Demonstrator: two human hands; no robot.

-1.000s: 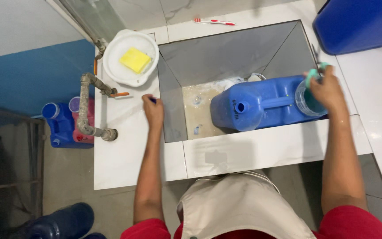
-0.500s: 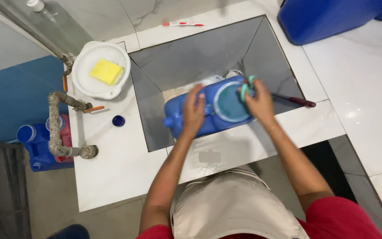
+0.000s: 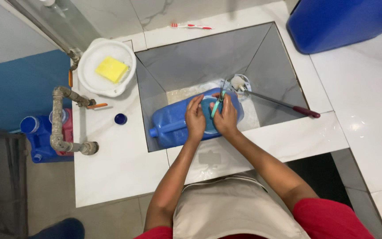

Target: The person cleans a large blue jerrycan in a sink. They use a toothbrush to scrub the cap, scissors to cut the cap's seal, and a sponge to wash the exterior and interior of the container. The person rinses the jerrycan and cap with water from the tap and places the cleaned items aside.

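The left hand (image 3: 195,118) lies flat on the top of the jug (image 3: 180,121), fingers together and pointing away from the person, pressing on the blue plastic rather than gripping it. The right hand (image 3: 225,117) sits just beside it, almost touching, with its fingers curled around a thin teal tool (image 3: 217,102) that stands up between the two hands; it may be a small brush, though the view is too small to be sure. The tool's lower end meets the jug's round label patch.

The jug lies on its side in the sink (image 3: 186,62), a deep grey basin with sloping walls, its open neck pointing to the person's left and its handle facing up. Behind the right hand, a white scrap (image 3: 240,82) rests on the sink floor, and a long rod (image 3: 284,104) with a dark red grip leans from there up over the sink's right edge.

On the counter (image 3: 120,168) to the left sits a small blue cap (image 3: 120,118), well apart from the jug. Further back stands a white bowl (image 3: 89,77) holding a yellow sponge (image 3: 112,69). A toothbrush (image 3: 190,26) lies behind the sink, and a large blue tub (image 3: 341,22) fills the far right corner.
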